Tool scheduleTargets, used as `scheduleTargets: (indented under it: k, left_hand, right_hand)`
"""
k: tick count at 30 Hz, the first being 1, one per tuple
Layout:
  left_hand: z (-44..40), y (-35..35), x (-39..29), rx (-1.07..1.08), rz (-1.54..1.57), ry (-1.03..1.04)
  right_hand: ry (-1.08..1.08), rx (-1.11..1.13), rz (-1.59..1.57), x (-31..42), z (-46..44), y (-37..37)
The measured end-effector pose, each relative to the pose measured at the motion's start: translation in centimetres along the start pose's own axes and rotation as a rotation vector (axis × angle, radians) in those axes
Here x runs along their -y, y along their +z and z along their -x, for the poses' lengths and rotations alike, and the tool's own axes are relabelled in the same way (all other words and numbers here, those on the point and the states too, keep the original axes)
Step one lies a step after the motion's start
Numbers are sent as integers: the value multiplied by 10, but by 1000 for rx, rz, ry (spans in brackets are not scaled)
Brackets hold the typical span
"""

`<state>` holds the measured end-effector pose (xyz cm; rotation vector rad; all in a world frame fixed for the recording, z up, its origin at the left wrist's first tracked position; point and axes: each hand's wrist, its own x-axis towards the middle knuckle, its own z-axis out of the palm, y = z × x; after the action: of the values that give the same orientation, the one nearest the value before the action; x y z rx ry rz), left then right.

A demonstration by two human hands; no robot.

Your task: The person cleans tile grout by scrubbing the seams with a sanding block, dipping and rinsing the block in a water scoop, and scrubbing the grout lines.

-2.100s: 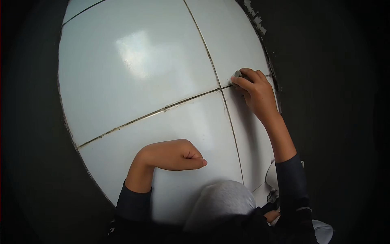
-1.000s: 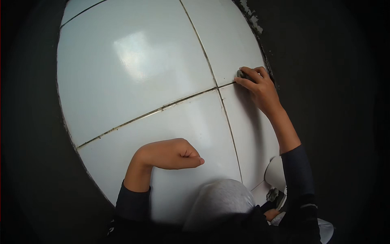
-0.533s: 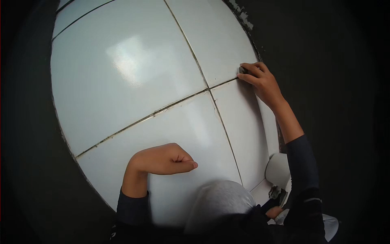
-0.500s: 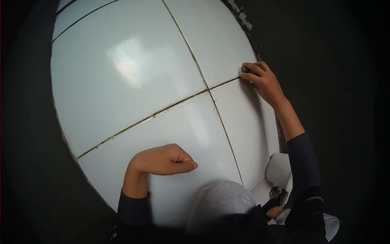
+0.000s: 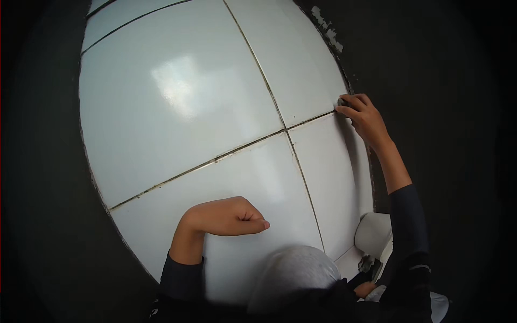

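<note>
White glossy tiles (image 5: 188,124) spread in front of me, with dark, stained joint lines between them. At the right edge of the tiles my right hand (image 5: 369,119) pinches a small dark lump (image 5: 342,102) against the surface, right by the end of a joint line (image 5: 312,119). Most of that lump is covered by the fingers, so its kind does not show. My left hand (image 5: 229,216) is bent at the wrist and curled into a fist above the lower tile. Its thumb presses on the folded fingers, and nothing is seen in it.
Dark grey surface (image 5: 441,107) borders the tiles on the right, with a peeling pale patch (image 5: 327,28) at the top. A rounded grey cloth-like shape (image 5: 301,269) is below me. A white rounded object (image 5: 372,235) and a foot (image 5: 365,289) show at lower right.
The whole view has shifted slightly, moving the tiles right and down. My right hand, with the dark lump, remains at the joint's right end. The left fist keeps its shape.
</note>
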<state>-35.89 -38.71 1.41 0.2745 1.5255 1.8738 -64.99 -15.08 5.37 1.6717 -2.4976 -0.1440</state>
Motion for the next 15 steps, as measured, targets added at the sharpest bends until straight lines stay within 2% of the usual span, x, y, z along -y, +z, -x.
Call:
scheduleTargets:
  k: [2,5,8,9,12,15]
  left_hand:
    - [-1,0,0,5,-14,-9]
    - [-1,1,2,12,-19,-31]
    - [-2,1,4,14,-19,0]
    - [-2,1,4,12,-4,13]
    - [-2,1,5,8,1,11]
    - [-2,0,5,15,-29,-1]
  right_hand:
    - [106,-116,-74,3,2,-7]
    - [81,-166,-140,28,-2,-7]
    - [-7,-53,-276,69,-9,-6]
    - [-15,-73,-222,73,-8,0]
    - [169,-171,-270,45,3,18]
    - [221,-226,-173,42,6,21]
